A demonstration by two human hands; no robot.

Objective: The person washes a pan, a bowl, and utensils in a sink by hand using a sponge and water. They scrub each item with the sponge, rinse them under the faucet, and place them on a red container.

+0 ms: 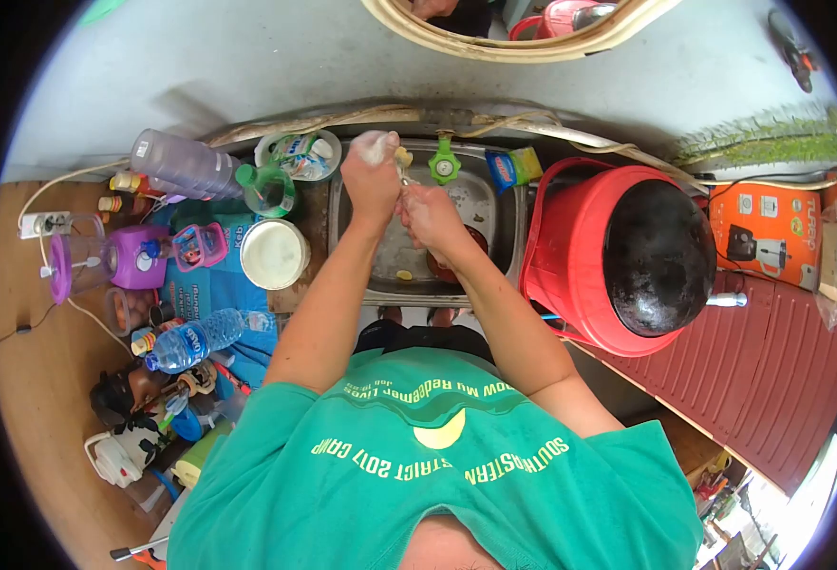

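Both my hands are over a metal sink (350,249). My left hand (371,171), covered in white suds, is closed in a fist around a yellowish sponge-like piece (402,158) that pokes out on its right side. Just below and to the right, my right hand (430,220), also soapy, is closed close to the left one. A thin, shiny part shows between the hands; its kind is hidden by my fingers. In the sink, a reddish-brown round dish (445,274) is partly covered by my right forearm. A small yellow piece (404,275) lies on the sink floor.
A green tap (444,166) rises behind the sink, beside a blue-and-yellow packet (513,169). At right stands a large red bucket (570,256) with a black round pan (660,256) against it. On the left are a white tub (274,255), bottles and a purple blender (138,256).
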